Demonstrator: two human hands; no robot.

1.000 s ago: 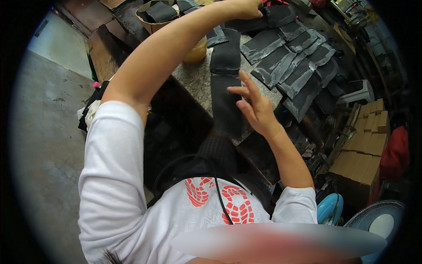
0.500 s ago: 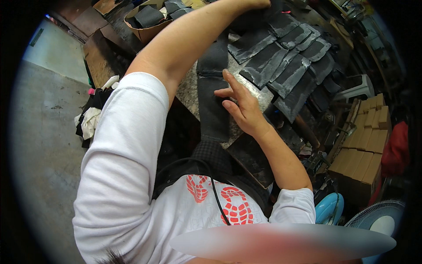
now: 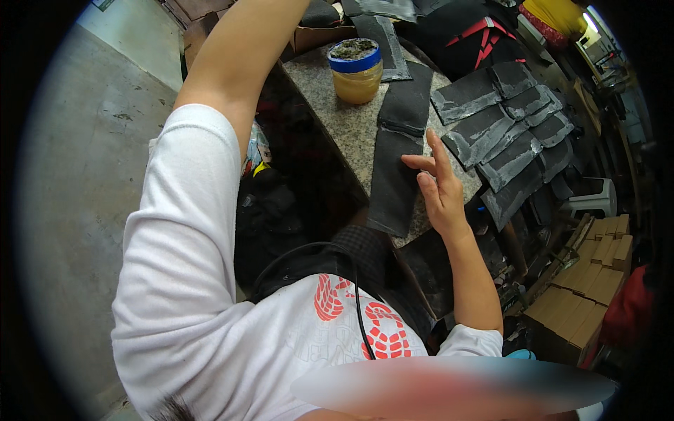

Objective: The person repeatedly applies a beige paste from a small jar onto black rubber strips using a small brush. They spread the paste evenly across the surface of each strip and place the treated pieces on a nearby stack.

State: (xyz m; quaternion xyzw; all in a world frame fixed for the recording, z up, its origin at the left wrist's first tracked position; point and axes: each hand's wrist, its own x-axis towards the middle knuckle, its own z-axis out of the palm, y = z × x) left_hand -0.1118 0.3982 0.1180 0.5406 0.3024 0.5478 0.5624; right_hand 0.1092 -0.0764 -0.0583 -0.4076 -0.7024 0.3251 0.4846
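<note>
My right hand (image 3: 444, 193) hovers at the right side of a long black strip (image 3: 394, 182), fingers apart and nothing in them. The strip lies lengthwise on a speckled stone tabletop (image 3: 319, 91), with a raised seam or overlap across its middle. My left forearm (image 3: 242, 59) stretches up past the top edge, so the left hand is out of sight. A squat jar (image 3: 356, 84) with a blue rim and yellowish contents stands beyond the strip, its top crusted dark. Several black flat pieces (image 3: 512, 158) with whitish smeared borders overlap at the right.
Another white-edged black piece (image 3: 386, 45) lies behind the jar. A box (image 3: 319, 36) holding dark pieces sits at the far edge. Cardboard boxes (image 3: 572, 302) are stacked at the right, near a grey plastic stool (image 3: 595, 196). A person in yellow (image 3: 554, 21) is at the far right.
My left arm has swung leftward and its hand has left the picture. The view has shifted, bringing the jar into sight. My right hand keeps its spread pose beside the strip.
</note>
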